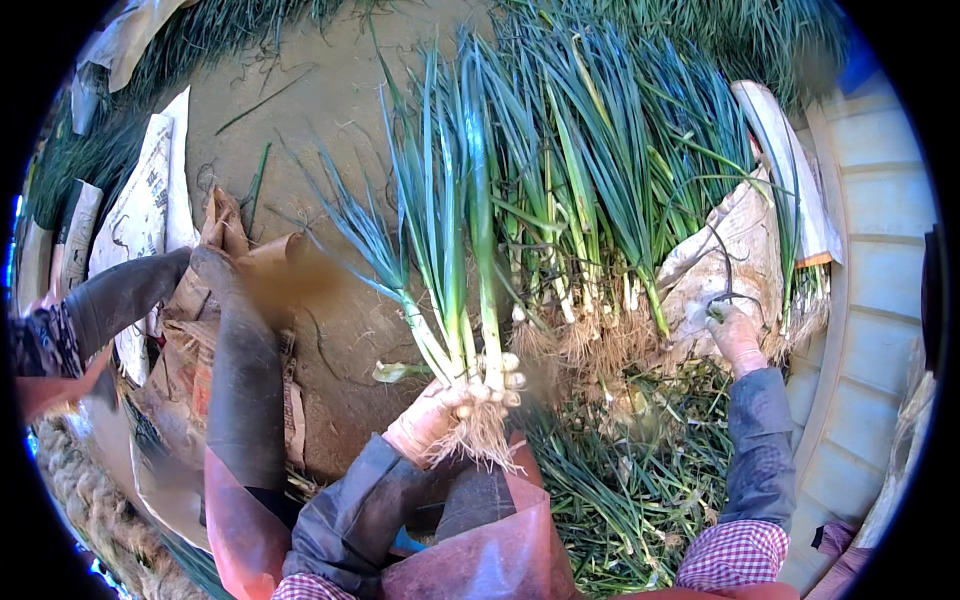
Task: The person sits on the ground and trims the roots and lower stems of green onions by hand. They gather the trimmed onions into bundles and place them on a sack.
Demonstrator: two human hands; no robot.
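My left hand [420, 424] is shut around the lower ends of a small bunch of green onions [450, 300]. Their white bulbs and shaggy roots jut out beyond my fingers, and the long leaves point away from me. Over to the right, my right hand [733, 330] pinches thin, withered leaf strands [726, 262] in front of a dirty pale sack [727, 255]. Between and beyond both hands lies a large heap of green onions [585, 187], roots towards me.
Loose leaf scraps [615, 480] cover the ground below the heap. A ribbed pale wall [877, 277] curves along the right. At left are dark-covered legs [244, 360], brown sacking [184, 345] and white printed sacks [139, 195]. More green onions [232, 37] lie at the back on the ground [345, 142].
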